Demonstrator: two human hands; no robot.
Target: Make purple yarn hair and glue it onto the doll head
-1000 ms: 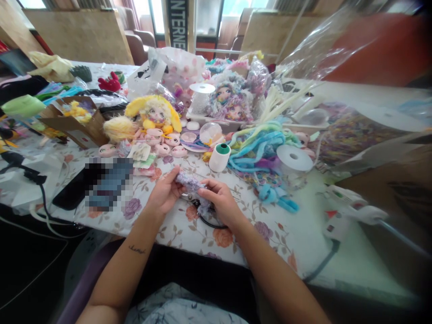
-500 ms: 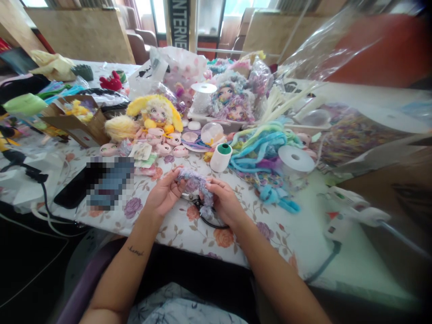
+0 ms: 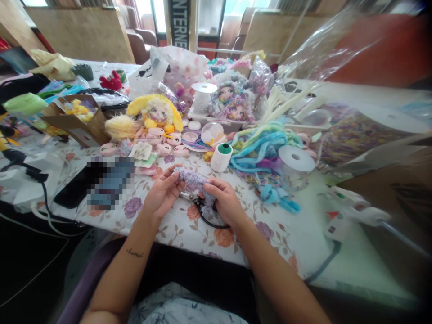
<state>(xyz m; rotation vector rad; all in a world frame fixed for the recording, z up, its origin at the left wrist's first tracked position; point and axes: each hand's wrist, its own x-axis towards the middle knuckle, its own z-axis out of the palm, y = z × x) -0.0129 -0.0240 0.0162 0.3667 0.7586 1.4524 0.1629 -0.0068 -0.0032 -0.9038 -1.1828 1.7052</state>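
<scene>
Between my hands stretches a fluffy lilac yarn piece (image 3: 191,177), its loose end hanging down by the right fingers. My left hand (image 3: 164,191) is closed, pinching the far left end between thumb and fingers. With thumb and fingertips my right hand (image 3: 222,196) grips the other side. Below the yarn lies a pair of scissors (image 3: 212,221) with black handles, partly hidden by the yarn and my right hand. A white thread cone (image 3: 221,157) with a green top stands just beyond my hands.
A dark phone (image 3: 72,189) lies left on the flowered tablecloth (image 3: 135,225). Doll face pieces (image 3: 164,149) and a yellow-eared doll (image 3: 157,112) sit behind. Blue fuzzy strips (image 3: 259,144) and a white spool (image 3: 296,158) are at right, near a glue gun (image 3: 354,207).
The yarn piece is held a little straighter between my hands, and its hanging end has shifted slightly. Both hands have moved only slightly; the things on the table look unchanged.
</scene>
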